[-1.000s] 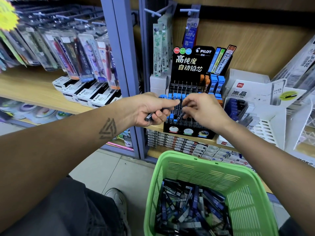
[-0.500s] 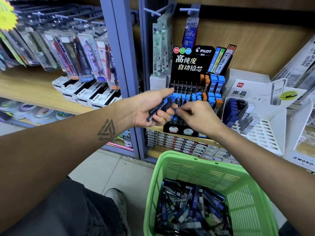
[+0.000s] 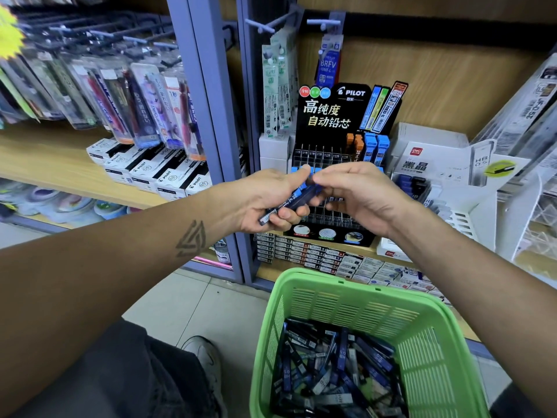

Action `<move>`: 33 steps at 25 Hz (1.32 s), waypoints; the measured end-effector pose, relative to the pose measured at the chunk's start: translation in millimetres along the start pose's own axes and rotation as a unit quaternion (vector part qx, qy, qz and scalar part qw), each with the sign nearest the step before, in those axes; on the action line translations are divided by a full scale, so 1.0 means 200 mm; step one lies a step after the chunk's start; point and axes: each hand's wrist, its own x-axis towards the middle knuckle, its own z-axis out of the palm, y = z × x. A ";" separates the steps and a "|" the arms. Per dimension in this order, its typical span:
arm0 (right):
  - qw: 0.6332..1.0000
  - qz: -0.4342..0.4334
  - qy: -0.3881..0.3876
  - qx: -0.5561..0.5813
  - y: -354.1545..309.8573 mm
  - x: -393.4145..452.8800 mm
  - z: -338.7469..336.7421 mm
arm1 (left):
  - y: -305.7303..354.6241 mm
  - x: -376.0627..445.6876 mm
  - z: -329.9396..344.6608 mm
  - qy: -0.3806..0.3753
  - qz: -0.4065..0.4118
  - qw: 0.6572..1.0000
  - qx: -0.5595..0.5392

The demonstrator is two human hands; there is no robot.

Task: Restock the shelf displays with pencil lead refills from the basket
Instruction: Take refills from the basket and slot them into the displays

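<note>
My left hand (image 3: 268, 200) grips a small bunch of dark blue lead refill tubes (image 3: 297, 202) in front of the black Pilot display rack (image 3: 331, 122). My right hand (image 3: 358, 194) pinches the upper end of one of those tubes, its fingertips meeting my left thumb. The rack's slotted grid is partly hidden behind both hands; blue and orange refill cases (image 3: 369, 147) stand in its upper right slots. Below, the green basket (image 3: 301, 297) holds several loose dark refill tubes (image 3: 334, 372).
A white Deli lead display (image 3: 428, 173) stands right of the rack. Boxed stock (image 3: 331, 260) lines the shelf edge under it. Carded refills (image 3: 275, 86) hang from pegs above. A blue upright post (image 3: 211, 116) divides off the pen shelf at left. My shoe (image 3: 205, 360) is beside the basket.
My right hand left the rack's slots and came up to the tubes in my left hand. My left hand rose slightly and both hands now meet in front of the rack.
</note>
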 end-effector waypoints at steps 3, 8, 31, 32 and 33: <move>0.999 0.029 -0.011 -0.025 -0.01 0.00 0.01 | -0.01 0.01 0.01 -0.019 -0.005 0.999 0.037; 0.998 0.054 -0.008 -0.034 0.00 0.00 0.02 | -0.04 0.03 0.00 -0.015 0.002 0.997 0.075; 0.862 -0.225 0.149 -0.430 0.08 0.03 -0.05 | 0.02 0.03 -0.13 0.086 0.013 0.994 -0.073; 0.854 -0.234 0.137 -0.444 0.10 0.04 -0.04 | 0.02 0.02 -0.13 0.083 0.013 0.994 -0.071; 0.848 -0.238 0.124 -0.457 0.11 0.05 -0.02 | 0.02 0.02 -0.12 0.080 0.012 0.995 -0.066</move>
